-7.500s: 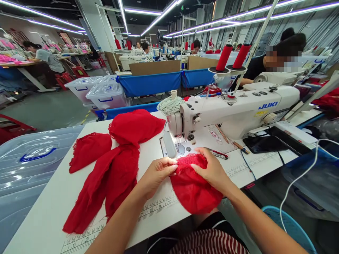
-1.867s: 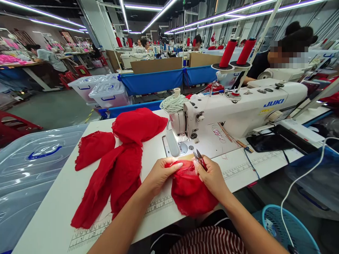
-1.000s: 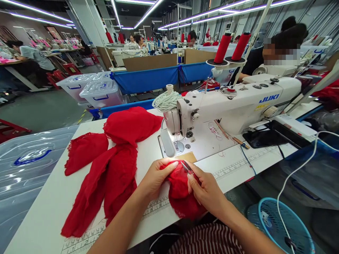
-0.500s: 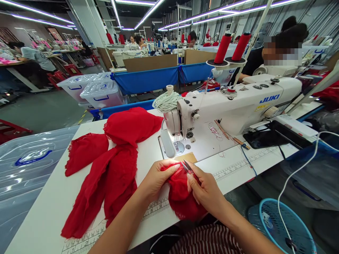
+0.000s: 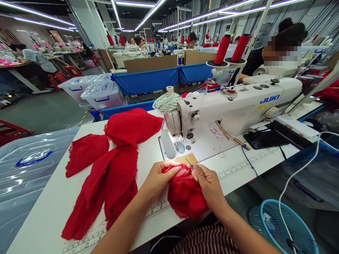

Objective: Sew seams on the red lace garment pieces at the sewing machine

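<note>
My left hand (image 5: 158, 178) pinches the upper edge of a red lace-trimmed fabric piece (image 5: 185, 195), thumb on top. My right hand (image 5: 212, 185) is closed around small thread snips (image 5: 189, 163); only their thin pointed tip shows past the fingers. Its thumb and fingertip also press at the fabric's right edge. Both hands are at the table's front, just before the needle plate (image 5: 179, 148) of a white sewing machine (image 5: 222, 109). More red fabric pieces (image 5: 122, 169) lie spread on the white table to the left.
Near the machine bed lie a wooden-handled tool (image 5: 224, 130) and a dark phone (image 5: 265, 139). Two red thread cones (image 5: 222, 49) stand above the machine. A blue basket (image 5: 287, 225) sits low at right, crossed by a white cable. Clear plastic boxes (image 5: 34, 158) stand left. A co-worker (image 5: 280, 46) sits behind.
My right hand has shifted slightly right and turned, so the snips' blades, fully seen before, are now mostly hidden. The fabric between my hands is spread wider. My left hand stays nearly in place.
</note>
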`<state>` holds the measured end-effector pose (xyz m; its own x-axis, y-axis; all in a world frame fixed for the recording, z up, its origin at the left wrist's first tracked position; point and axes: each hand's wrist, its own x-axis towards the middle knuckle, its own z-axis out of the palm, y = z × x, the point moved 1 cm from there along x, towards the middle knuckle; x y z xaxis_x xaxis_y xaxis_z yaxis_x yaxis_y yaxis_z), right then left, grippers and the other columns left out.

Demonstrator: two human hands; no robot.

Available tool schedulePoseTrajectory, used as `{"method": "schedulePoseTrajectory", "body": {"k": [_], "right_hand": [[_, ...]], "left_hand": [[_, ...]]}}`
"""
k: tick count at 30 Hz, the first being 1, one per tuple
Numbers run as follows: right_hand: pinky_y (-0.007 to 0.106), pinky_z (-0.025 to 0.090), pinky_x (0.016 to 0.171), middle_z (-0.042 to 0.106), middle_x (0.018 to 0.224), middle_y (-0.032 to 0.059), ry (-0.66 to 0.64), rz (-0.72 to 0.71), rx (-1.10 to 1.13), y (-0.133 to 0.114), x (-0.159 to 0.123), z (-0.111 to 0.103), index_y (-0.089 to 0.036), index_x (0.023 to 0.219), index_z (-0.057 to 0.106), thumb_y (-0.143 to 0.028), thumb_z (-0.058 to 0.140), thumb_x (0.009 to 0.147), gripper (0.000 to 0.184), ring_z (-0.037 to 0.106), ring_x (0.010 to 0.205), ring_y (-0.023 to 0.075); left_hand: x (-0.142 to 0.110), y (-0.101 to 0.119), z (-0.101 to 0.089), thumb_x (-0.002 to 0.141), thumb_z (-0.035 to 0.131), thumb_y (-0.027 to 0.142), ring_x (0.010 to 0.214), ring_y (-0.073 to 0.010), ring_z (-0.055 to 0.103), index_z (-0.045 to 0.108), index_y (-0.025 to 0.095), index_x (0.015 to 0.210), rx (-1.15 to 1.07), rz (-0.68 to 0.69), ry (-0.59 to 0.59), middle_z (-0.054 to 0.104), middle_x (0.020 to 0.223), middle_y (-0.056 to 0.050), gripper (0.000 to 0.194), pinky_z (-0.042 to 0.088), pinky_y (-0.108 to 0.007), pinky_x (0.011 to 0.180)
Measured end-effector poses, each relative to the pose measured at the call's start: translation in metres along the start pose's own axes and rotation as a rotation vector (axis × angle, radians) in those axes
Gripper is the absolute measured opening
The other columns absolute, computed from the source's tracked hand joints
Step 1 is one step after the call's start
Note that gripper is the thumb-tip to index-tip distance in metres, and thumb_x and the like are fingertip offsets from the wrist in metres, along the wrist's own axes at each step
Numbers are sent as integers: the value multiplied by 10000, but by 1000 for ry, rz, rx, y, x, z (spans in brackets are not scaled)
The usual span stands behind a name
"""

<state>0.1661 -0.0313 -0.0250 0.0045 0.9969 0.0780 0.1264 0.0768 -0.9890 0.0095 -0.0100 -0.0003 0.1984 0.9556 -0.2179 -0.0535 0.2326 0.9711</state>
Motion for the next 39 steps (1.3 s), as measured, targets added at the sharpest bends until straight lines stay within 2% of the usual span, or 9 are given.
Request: {"method": "schedulePoseTrajectory", "body": {"k": [4,8,11,15,20,25,30,35,39], "right_hand": [[244,425,608,531,704,-6,75,-73,49,-5,0,-4,-211,839,561,-470,483,882,274,507,665,145],[234,409,603,548,709,-16,29,-142,-35,-7,2,0,-202,736,576,-329,593,825,156,488,636,122],[240,426,627,577,763,-1,66,-178,-46,-7,4,4,-206,752,601,-285,601,815,101,535,700,136],[254,436,630,583,757,4,89,-235,-87,-8,7,8,-214,745,598,-285,596,823,105,544,699,146],[250,412,606,521,705,-19,114,-256,-185,-5,10,9,-214,707,490,-268,518,853,158,487,639,131],[254,393,582,461,660,-33,129,-209,-229,1,14,4,-222,723,443,-303,441,883,179,442,601,134],[275,391,610,483,683,-20,271,-221,-278,5,18,-4,-216,763,465,-301,443,876,144,460,623,148],[253,364,580,471,712,-19,95,-335,-193,-3,18,-4,-214,724,477,-303,488,884,182,433,631,132],[246,328,560,444,676,-29,88,-263,-142,-8,18,-5,-206,678,493,-300,536,863,212,384,602,117]], "left_hand": [[1,-1,0,652,742,361,654,-164,576,768,150,777,10,6,24,702,690,-35,247,444,-252,612],[0,-2,0,659,741,354,664,-166,587,769,157,796,36,18,29,712,706,-32,242,457,-257,631],[-1,-1,1,656,740,345,710,-183,603,770,159,796,58,27,28,724,738,-37,235,467,-268,669],[0,-1,2,660,725,340,754,-209,614,767,164,779,98,61,16,731,759,-42,217,473,-291,710],[1,-4,2,658,720,352,741,-225,612,763,165,741,147,120,21,723,720,-41,208,471,-316,718],[1,-6,2,659,729,382,660,-182,577,741,152,693,140,98,3,696,676,-38,232,442,-270,620],[-1,-5,3,660,726,411,580,-136,513,724,143,672,72,29,-27,645,609,-11,269,398,-241,551],[-1,-2,3,664,733,388,637,-153,540,730,138,665,134,59,-21,672,649,-30,249,409,-248,601],[0,-5,2,664,745,360,701,-173,580,742,140,724,119,58,10,709,741,-54,229,431,-256,645]]}}
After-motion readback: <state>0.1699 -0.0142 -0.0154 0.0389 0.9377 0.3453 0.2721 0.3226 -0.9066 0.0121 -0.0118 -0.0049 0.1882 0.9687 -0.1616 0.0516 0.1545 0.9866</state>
